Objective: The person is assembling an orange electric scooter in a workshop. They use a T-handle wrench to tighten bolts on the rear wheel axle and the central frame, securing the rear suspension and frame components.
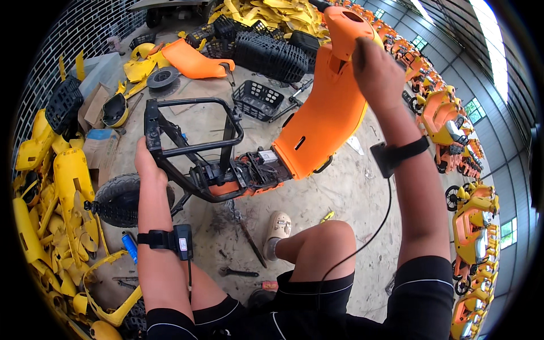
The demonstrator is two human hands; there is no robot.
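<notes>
A partly stripped electric scooter stands before me, with an orange front panel [326,119], an orange handlebar cover [345,28] and a bare black tube frame [195,152] at its rear. My right hand [377,76] is closed at the right side of the handlebar cover, around the handlebar end, which it hides. At the rear left of the frame, my left hand [148,164] is wrapped on the black tubing; its fingertips are partly hidden. Wires and a small white-labelled box [267,157] lie exposed in the scooter's floor section. The rear wheel [133,198] sits beyond my left forearm.
Yellow body panels [73,187] are heaped at the left. Black crates [258,101] and a loose orange panel [195,61] lie behind the scooter. A wrench [238,272] and a long dark bar [252,243] rest near my feet. Rows of scooters [473,221] line the right.
</notes>
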